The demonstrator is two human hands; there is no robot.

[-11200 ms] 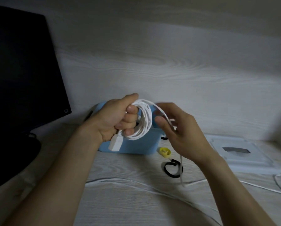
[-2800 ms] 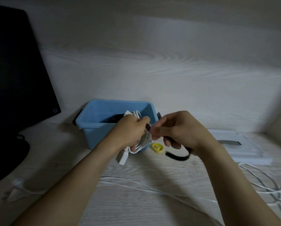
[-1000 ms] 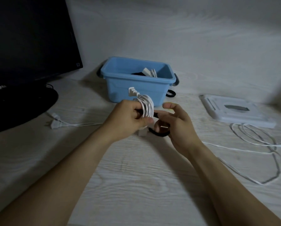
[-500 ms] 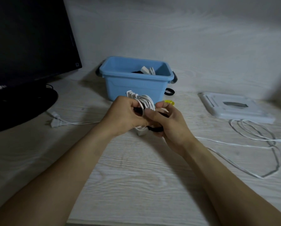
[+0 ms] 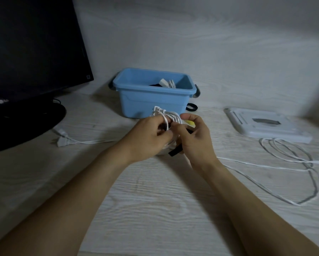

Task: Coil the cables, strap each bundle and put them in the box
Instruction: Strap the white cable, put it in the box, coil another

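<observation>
hands (image 5: 175,137) strapping coil (image 5: 168,116), blue box (image 5: 153,100) holds cables (image 5: 167,83)

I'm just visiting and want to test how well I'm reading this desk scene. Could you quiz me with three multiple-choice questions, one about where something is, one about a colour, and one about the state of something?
1. Where does the flat white plastic lid lie?
A. on the blue box
B. on the desk, right of the box
C. under the monitor

2. What colour is the strap going round the coiled white cable bundle?
A. black
B. red
C. green

3. What state is the open blue plastic box in?
A. closed with its lid
B. tipped on its side
C. upright, with a cable already inside

Answers:
1 B: the lid rests flat on the pale wood desk, apart from the box.
2 A: a black strap end sticks out beside the right hand, while the left hand grips the bundle.
3 C: the box has no lid on, and a white plug shows inside.
</observation>
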